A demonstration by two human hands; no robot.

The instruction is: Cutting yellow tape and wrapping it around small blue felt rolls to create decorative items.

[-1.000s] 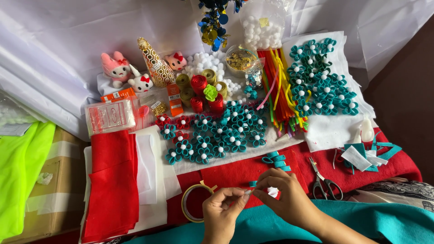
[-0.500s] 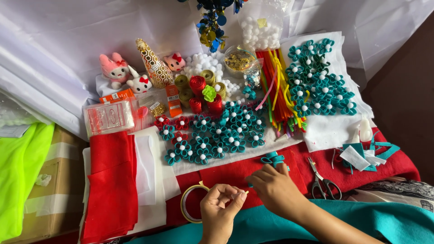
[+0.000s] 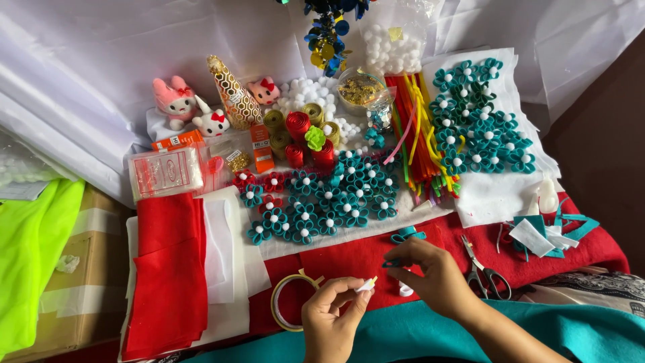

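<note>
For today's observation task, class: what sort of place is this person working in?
Probably a home craft table for handmade decorations: rows of teal felt flowers with white centres, folded red felt, scissors and a tape roll lie around the working hands.

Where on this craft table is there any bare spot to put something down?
Bare red felt lies between the teal felt flowers and the hands, and beside the steel scissors. Everything behind the flowers is crowded.

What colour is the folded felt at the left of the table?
Red folded felt, clearest in the head view.
</note>
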